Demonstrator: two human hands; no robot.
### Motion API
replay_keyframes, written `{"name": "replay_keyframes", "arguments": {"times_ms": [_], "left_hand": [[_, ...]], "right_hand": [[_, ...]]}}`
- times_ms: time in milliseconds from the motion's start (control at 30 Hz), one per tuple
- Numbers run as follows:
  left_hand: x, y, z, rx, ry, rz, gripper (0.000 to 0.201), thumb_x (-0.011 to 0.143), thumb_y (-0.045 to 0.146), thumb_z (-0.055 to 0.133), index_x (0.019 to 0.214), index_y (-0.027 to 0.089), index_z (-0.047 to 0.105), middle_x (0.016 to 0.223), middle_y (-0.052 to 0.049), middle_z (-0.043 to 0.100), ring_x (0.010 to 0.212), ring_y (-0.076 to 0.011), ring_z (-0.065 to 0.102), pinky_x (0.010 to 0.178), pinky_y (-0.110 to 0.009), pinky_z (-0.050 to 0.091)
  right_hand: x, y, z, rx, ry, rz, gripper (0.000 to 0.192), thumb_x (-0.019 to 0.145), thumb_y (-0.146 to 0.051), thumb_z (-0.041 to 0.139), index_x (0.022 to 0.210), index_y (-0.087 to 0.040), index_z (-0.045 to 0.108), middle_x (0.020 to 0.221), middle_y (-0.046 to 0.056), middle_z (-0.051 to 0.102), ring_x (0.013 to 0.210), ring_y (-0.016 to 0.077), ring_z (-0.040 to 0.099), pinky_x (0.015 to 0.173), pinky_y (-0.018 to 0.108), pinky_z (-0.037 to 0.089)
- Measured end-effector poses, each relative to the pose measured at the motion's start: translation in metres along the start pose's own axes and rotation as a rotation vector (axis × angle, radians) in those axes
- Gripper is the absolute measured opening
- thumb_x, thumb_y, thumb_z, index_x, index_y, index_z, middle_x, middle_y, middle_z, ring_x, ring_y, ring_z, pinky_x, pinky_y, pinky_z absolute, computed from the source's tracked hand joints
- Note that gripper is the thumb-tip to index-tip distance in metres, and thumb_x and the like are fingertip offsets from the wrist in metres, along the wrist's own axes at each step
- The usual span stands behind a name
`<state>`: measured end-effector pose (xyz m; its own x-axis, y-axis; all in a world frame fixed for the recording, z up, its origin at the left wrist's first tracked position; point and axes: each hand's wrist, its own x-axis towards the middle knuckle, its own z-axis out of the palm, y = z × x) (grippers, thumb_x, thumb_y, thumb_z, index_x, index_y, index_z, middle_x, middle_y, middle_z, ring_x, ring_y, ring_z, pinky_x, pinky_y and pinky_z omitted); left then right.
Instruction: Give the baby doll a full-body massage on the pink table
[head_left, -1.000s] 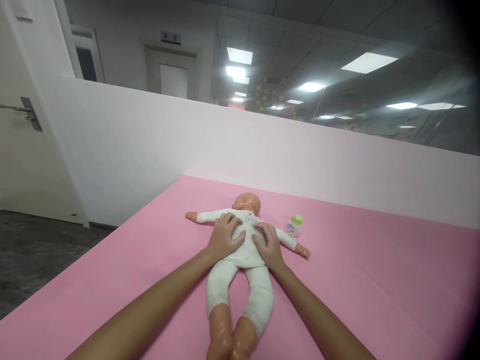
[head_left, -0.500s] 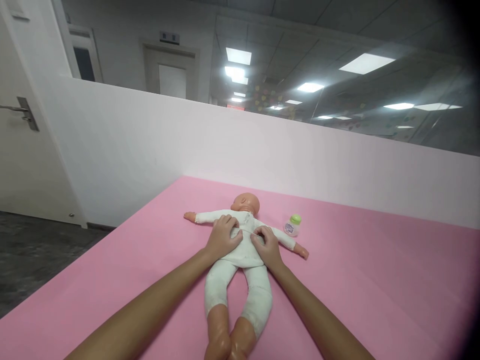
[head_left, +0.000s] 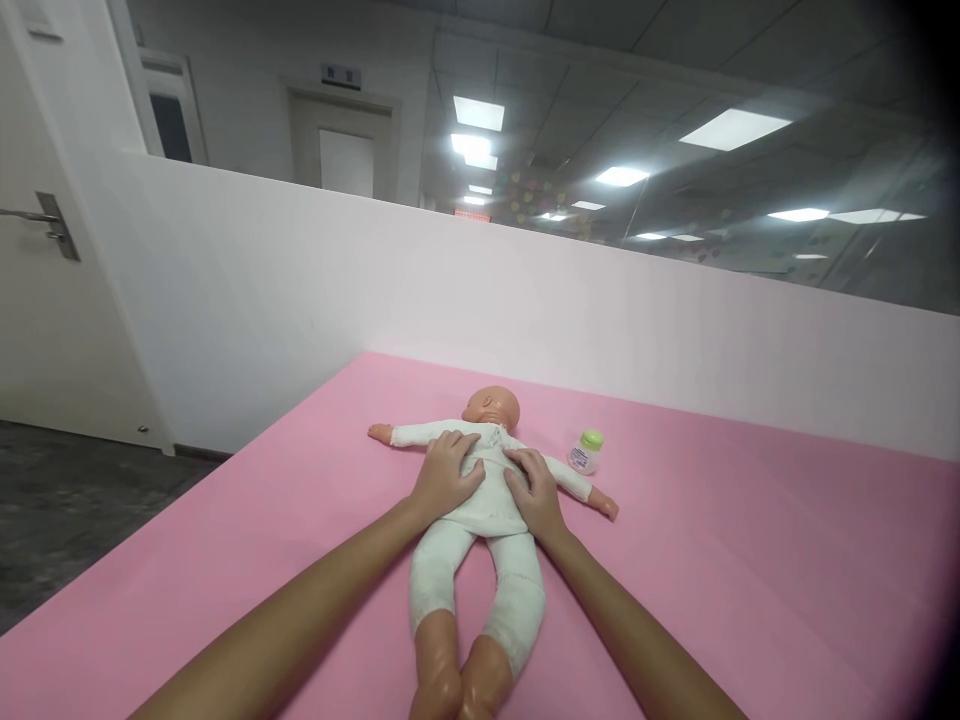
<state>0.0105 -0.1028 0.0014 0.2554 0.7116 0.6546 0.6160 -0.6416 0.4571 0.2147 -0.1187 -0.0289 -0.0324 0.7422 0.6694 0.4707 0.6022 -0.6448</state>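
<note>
A baby doll (head_left: 489, 500) with a white cloth body lies face down, its head turned to the left and its arms spread wide. My left hand (head_left: 448, 475) rests on the left side of the doll's back, fingers pointing up toward the shoulder and the thumb apart. On the right side of the back lies my right hand (head_left: 534, 490), open, its fingers reaching inward and its thumb apart. Neither hand is wrapped round anything. Beyond the doll's right-hand arm stands a small clear bottle (head_left: 584, 455) with a green cap.
The doll lies on a pink tabletop (head_left: 720, 560). A white partition (head_left: 525, 300) runs along the back. To the left are a door (head_left: 67, 300) with a metal handle and the dark floor (head_left: 67, 510) past the table's edge.
The fingers of my right hand have stretched out and slid slightly up the doll's back. My left fingers have shifted a little. The doll and the bottle have stayed in place.
</note>
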Motion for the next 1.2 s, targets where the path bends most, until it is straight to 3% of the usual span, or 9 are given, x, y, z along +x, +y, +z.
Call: {"name": "replay_keyframes", "arguments": {"times_ms": [167, 267, 633, 767, 867, 967, 1033, 1200], "left_hand": [[0.0009, 0.0007, 0.0001, -0.035, 0.009, 0.004, 0.020, 0.086, 0.025, 0.062, 0.106, 0.022, 0.064, 0.102, -0.005, 0.066, 0.101, -0.0260, 0.059, 0.093, -0.045, 0.045], [0.0010, 0.0023, -0.0006, -0.049, 0.011, 0.004, 0.007, 0.086, 0.024, 0.061, 0.094, 0.022, 0.062, 0.096, -0.003, 0.065, 0.096, -0.0246, 0.059, 0.091, -0.044, 0.045], [0.0005, 0.0046, -0.0024, -0.058, 0.010, 0.007, 0.006, 0.086, 0.022, 0.060, 0.092, 0.022, 0.060, 0.096, -0.002, 0.063, 0.095, -0.0230, 0.057, 0.090, -0.042, 0.043], [0.0002, 0.0046, -0.0031, -0.059, -0.001, 0.002, 0.003, 0.086, 0.021, 0.059, 0.089, 0.022, 0.060, 0.095, -0.003, 0.064, 0.094, -0.0232, 0.057, 0.091, -0.043, 0.044], [-0.0001, 0.0041, -0.0030, -0.060, 0.002, -0.001, 0.017, 0.086, 0.021, 0.059, 0.102, 0.023, 0.062, 0.101, -0.003, 0.065, 0.098, -0.0243, 0.058, 0.092, -0.044, 0.044], [-0.0004, 0.0032, -0.0024, -0.048, 0.004, -0.002, 0.039, 0.087, 0.022, 0.059, 0.126, 0.023, 0.058, 0.110, -0.005, 0.066, 0.104, -0.0265, 0.058, 0.095, -0.045, 0.044], [-0.0004, 0.0028, -0.0022, -0.034, -0.006, -0.004, 0.042, 0.088, 0.023, 0.058, 0.130, 0.023, 0.058, 0.110, -0.006, 0.066, 0.105, -0.0273, 0.058, 0.095, -0.046, 0.044], [0.0001, 0.0035, -0.0027, -0.054, -0.004, -0.005, 0.024, 0.087, 0.022, 0.058, 0.110, 0.023, 0.064, 0.104, -0.005, 0.065, 0.102, -0.0263, 0.058, 0.093, -0.045, 0.044]], "right_hand": [[0.0001, -0.0018, 0.0002, -0.002, 0.022, 0.016, 0.005, 0.091, -0.025, 0.058, 0.090, -0.024, 0.063, 0.095, 0.004, 0.063, 0.094, 0.0245, 0.059, 0.091, 0.043, 0.049], [0.0006, -0.0031, 0.0001, 0.000, 0.028, 0.023, 0.005, 0.090, -0.024, 0.058, 0.085, -0.024, 0.058, 0.089, 0.002, 0.061, 0.088, 0.0230, 0.057, 0.085, 0.040, 0.048], [0.0002, -0.0023, -0.0002, 0.012, 0.015, 0.040, 0.002, 0.091, -0.025, 0.057, 0.091, -0.024, 0.059, 0.094, 0.003, 0.062, 0.092, 0.0238, 0.059, 0.089, 0.042, 0.049], [0.0004, -0.0011, 0.0000, 0.032, 0.010, 0.038, 0.016, 0.091, -0.024, 0.058, 0.106, -0.024, 0.064, 0.107, 0.007, 0.065, 0.105, 0.0261, 0.061, 0.097, 0.045, 0.050], [0.0004, -0.0016, 0.0000, 0.049, 0.004, 0.037, 0.026, 0.092, -0.024, 0.058, 0.117, -0.025, 0.064, 0.117, 0.009, 0.066, 0.114, 0.0278, 0.060, 0.103, 0.048, 0.049], [0.0004, -0.0019, 0.0001, 0.050, 0.006, 0.030, 0.026, 0.092, -0.025, 0.058, 0.116, -0.025, 0.066, 0.117, 0.009, 0.067, 0.114, 0.0284, 0.061, 0.104, 0.050, 0.049], [0.0005, -0.0018, 0.0001, 0.049, 0.009, 0.030, 0.025, 0.092, -0.025, 0.059, 0.115, -0.025, 0.067, 0.116, 0.009, 0.067, 0.113, 0.0283, 0.062, 0.104, 0.050, 0.049], [0.0008, -0.0024, -0.0005, 0.045, 0.006, 0.026, 0.022, 0.091, -0.025, 0.058, 0.111, -0.025, 0.068, 0.112, 0.008, 0.066, 0.110, 0.0280, 0.061, 0.103, 0.049, 0.048]]}}
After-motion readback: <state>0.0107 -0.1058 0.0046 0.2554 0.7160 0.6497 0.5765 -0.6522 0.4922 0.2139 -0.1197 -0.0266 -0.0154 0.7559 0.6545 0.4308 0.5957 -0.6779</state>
